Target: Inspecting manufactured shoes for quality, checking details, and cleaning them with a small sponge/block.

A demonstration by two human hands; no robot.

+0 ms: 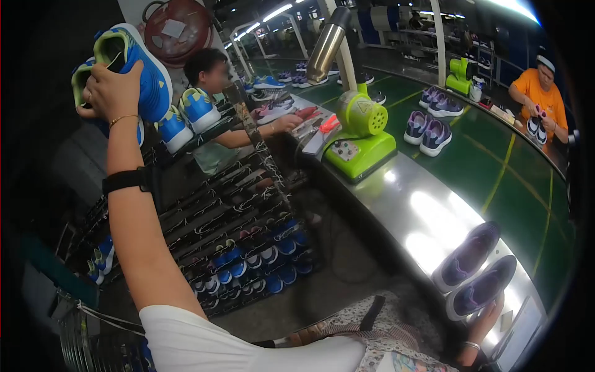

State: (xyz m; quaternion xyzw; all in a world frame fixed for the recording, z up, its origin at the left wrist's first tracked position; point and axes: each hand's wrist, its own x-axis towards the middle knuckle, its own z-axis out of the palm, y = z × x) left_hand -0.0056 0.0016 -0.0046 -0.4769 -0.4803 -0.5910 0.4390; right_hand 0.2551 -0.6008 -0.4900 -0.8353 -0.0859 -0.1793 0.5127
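In a shoe workshop, a shiny metal bench [396, 198] runs beside a green conveyor belt [489, 167]; its other edge faces dark floor [353, 273] and a rack [263, 152] holding tiers of shoes. A white label [174, 28], its writing too small to read, sits on a red round fixture [189, 44]. At upper left, your raised left hand [114, 90] clasps a pair of blue-and-white sneakers [152, 87]. Your right hand [488, 319] is at the nearer of two purple shoes [483, 288] by the bench's near end; whether it grips cannot be told.
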